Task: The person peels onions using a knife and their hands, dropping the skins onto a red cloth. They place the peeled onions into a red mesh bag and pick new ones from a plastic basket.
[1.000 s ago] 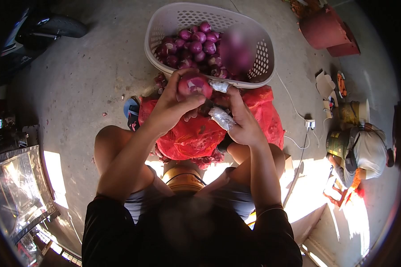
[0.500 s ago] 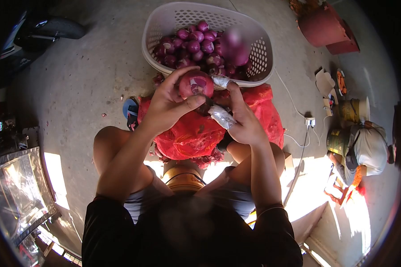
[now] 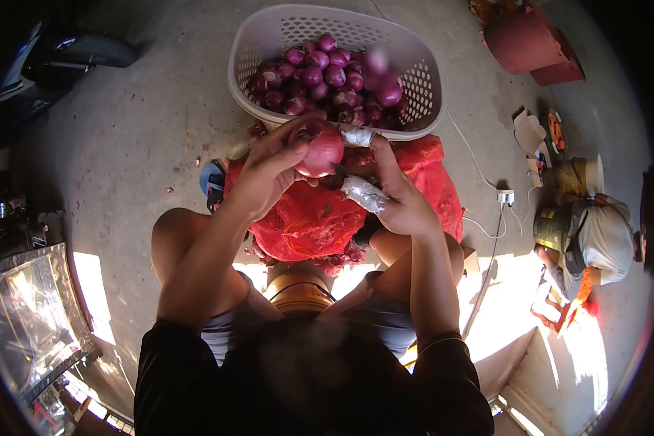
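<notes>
My left hand [image 3: 269, 163] is closed round a red onion [image 3: 320, 149], holding it up in front of the basket. Silvery wrapping covers the thumb and a finger of my right hand [image 3: 400, 196], which is close at the onion's right side. Between those wrapped digits shows a small knife [image 3: 339, 169], only a short dark piece of it visible by the onion; the rest is hidden. Beneath both hands lies a red mesh sack [image 3: 305, 229]. Just beyond them stands a pale plastic basket [image 3: 247, 94] with several purple onions [image 3: 312, 76] in it.
Loose skins lie round the sack. To the right, a cable with a plug block [image 3: 505, 196] crosses the floor. Another person [image 3: 603, 240] bends at the far right, near a bucket [image 3: 570, 176]. Red tubs [image 3: 523, 40] stand upper right; a wheel [image 3: 102, 49] is upper left.
The onion has been turned in my left hand; its pale-patched side no longer faces up. My left thumb has shifted up and left across it. My right hand stays close beside it.
</notes>
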Action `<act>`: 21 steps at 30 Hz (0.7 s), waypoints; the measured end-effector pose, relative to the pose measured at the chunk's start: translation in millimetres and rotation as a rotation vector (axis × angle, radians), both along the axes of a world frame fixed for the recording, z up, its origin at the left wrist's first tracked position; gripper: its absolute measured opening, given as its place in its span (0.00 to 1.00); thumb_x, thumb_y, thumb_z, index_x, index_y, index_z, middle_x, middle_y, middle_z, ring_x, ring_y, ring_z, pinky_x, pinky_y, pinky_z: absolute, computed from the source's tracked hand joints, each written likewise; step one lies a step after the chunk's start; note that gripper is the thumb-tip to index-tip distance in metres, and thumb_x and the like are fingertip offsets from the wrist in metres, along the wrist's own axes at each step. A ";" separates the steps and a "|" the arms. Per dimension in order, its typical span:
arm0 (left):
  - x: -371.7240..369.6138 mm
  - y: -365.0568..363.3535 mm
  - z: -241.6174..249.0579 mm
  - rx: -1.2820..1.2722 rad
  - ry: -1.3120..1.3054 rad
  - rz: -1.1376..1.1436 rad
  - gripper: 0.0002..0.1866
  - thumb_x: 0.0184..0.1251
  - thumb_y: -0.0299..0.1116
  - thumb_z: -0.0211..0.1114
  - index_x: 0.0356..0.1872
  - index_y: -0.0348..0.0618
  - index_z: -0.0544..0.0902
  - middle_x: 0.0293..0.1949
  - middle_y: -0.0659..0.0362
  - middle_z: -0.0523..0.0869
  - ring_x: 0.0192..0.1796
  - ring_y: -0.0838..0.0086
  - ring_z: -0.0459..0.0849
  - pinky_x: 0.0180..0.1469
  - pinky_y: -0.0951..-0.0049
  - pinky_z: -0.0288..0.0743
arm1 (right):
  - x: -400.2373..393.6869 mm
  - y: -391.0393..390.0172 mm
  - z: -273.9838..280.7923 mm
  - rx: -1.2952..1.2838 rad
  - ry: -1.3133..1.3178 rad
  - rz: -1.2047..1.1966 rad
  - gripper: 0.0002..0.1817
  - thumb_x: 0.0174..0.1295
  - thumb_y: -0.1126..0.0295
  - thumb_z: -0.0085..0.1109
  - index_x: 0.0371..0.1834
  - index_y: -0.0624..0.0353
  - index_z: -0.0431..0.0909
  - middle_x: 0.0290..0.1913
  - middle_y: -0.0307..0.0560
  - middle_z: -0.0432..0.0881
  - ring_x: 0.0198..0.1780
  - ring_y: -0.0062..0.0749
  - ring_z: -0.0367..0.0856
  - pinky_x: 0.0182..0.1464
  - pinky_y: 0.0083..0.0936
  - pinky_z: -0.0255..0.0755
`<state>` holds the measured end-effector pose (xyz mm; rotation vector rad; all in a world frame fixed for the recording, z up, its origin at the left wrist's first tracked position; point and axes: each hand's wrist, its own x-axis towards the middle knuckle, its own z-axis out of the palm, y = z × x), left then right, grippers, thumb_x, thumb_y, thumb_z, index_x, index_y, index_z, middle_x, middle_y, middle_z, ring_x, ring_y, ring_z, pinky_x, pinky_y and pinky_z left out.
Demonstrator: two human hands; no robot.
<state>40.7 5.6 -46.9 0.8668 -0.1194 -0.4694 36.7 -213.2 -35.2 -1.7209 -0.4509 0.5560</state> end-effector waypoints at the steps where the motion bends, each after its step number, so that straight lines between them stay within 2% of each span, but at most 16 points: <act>1: -0.1 -0.8 0.8 -0.034 0.018 0.005 0.29 0.64 0.36 0.54 0.65 0.37 0.59 0.53 0.55 0.75 0.50 0.73 0.78 0.42 0.74 0.75 | -0.4 -0.1 2.9 -0.010 0.014 0.010 0.42 0.57 0.74 0.58 0.70 0.57 0.40 0.54 0.51 0.71 0.49 0.31 0.76 0.54 0.26 0.66; 3: -1.5 -4.4 2.9 -0.102 0.053 0.014 0.28 0.64 0.38 0.54 0.64 0.40 0.61 0.51 0.56 0.76 0.47 0.72 0.79 0.36 0.75 0.74 | -1.3 0.1 7.2 -0.021 0.025 0.021 0.43 0.58 0.74 0.58 0.70 0.56 0.39 0.53 0.51 0.73 0.49 0.31 0.76 0.54 0.26 0.66; 6: -5.2 -10.3 5.0 -0.189 0.127 0.018 0.28 0.64 0.42 0.52 0.64 0.42 0.61 0.49 0.57 0.77 0.45 0.71 0.80 0.35 0.73 0.73 | -2.1 1.3 7.8 -0.001 0.015 0.023 0.43 0.58 0.73 0.57 0.70 0.56 0.36 0.51 0.51 0.75 0.50 0.31 0.75 0.55 0.25 0.65; 9: -5.7 -5.7 -2.7 -0.262 0.184 -0.099 0.30 0.65 0.48 0.45 0.64 0.42 0.60 0.53 0.51 0.76 0.51 0.71 0.77 0.39 0.70 0.75 | -3.6 0.4 -2.6 0.073 0.008 0.028 0.44 0.59 0.74 0.57 0.70 0.56 0.35 0.53 0.51 0.74 0.53 0.31 0.75 0.56 0.25 0.64; 12: -7.1 -4.4 1.1 -0.292 0.360 -0.113 0.29 0.65 0.50 0.44 0.61 0.43 0.65 0.52 0.49 0.76 0.47 0.68 0.79 0.39 0.71 0.75 | -3.7 0.4 -6.1 0.137 0.019 0.053 0.43 0.59 0.75 0.56 0.70 0.55 0.34 0.55 0.51 0.73 0.54 0.31 0.74 0.56 0.26 0.64; 15: -11.1 -8.8 14.9 -0.257 0.631 0.021 0.28 0.65 0.51 0.44 0.58 0.42 0.68 0.49 0.45 0.77 0.37 0.67 0.80 0.33 0.73 0.74 | -4.9 2.0 2.7 0.170 0.030 0.070 0.43 0.59 0.76 0.56 0.70 0.55 0.36 0.55 0.50 0.71 0.52 0.30 0.74 0.55 0.26 0.65; 18: -9.8 -5.6 -5.8 -0.517 0.444 -0.206 0.29 0.61 0.54 0.47 0.55 0.41 0.70 0.48 0.49 0.79 0.32 0.65 0.78 0.26 0.76 0.67 | -5.9 5.0 7.4 0.218 0.036 0.074 0.41 0.59 0.76 0.56 0.70 0.54 0.38 0.52 0.47 0.72 0.51 0.29 0.73 0.54 0.24 0.65; 21: -11.5 -6.3 -5.8 -0.517 0.533 -0.184 0.30 0.60 0.55 0.48 0.53 0.40 0.71 0.44 0.48 0.79 0.30 0.63 0.77 0.20 0.77 0.63 | -6.4 5.2 9.7 0.196 0.034 0.074 0.40 0.59 0.77 0.56 0.69 0.54 0.41 0.50 0.45 0.72 0.51 0.27 0.72 0.54 0.23 0.65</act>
